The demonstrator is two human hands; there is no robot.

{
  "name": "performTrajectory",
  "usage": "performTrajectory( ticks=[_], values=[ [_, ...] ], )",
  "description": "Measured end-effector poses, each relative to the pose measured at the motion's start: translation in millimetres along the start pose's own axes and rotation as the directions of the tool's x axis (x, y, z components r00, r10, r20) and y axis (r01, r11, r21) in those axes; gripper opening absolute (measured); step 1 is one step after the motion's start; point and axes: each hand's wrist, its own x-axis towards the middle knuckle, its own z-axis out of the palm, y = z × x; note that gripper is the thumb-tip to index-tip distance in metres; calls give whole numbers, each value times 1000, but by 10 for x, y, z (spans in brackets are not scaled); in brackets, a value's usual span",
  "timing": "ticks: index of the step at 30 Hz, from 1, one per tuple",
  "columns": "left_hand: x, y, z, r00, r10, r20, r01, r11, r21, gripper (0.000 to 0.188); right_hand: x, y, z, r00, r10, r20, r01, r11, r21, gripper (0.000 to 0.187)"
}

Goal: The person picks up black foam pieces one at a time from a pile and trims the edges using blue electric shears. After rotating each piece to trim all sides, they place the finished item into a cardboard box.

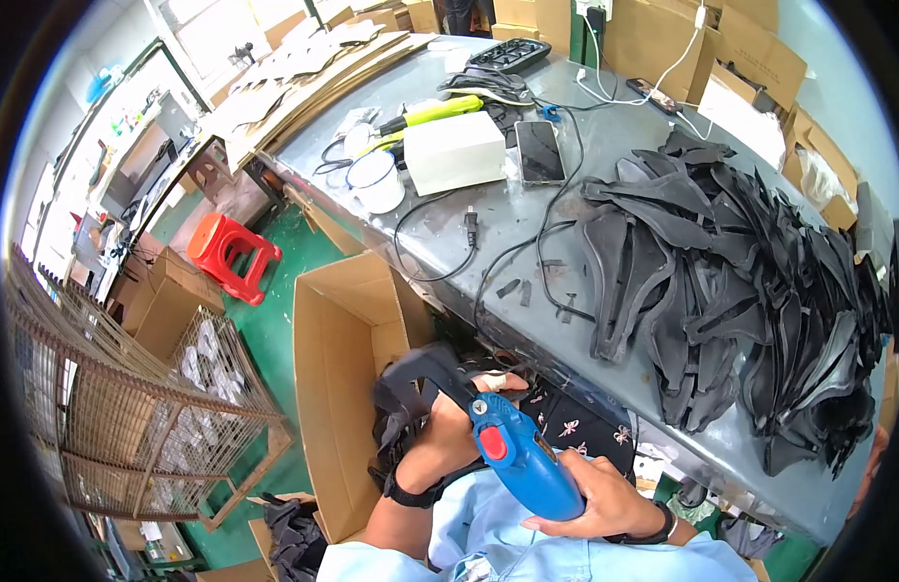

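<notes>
The blue hand tool is held just off the table's near edge, to the right of the cardboard box. The right grip is wrapped around its lower end; the left grip sits by its head, partly hidden, so its hold on the black curved piece cannot be told. The casing looks stiff and smooth — probably solid, slightly slippery — and best held low, clear of the red button.

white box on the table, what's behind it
Behind the white box, a lime-green tool shows; whatever sits right against the box's back is covered.
</notes>
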Motion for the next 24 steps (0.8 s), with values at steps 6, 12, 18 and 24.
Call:
performTrajectory(
  ticks=[6, 12, 18, 24],
  values=[
    [-58, -30, 84, 985, -55, 165, 70, 994, -85, 24, 10, -109, -41, 1000, -11, -2, 11, 1000, 18, 64],
    [-263, -103, 22, 902, -176, 393, 203, 979, -28, 53, 34, -205, -78, 964, -204, -171, 174, 969, -176, 58],
    [-164, 297, 199, 991, -117, 63, 92, 265, -960, 65, 134, -50, 65, 947, -179, -268, 125, 970, -209, 61],
    [171, 62, 39, 811, -145, -566, -418, 533, -736, 44, 15, -3, 117, 966, -226, -123, 213, 971, -110, 59]
  ],
)
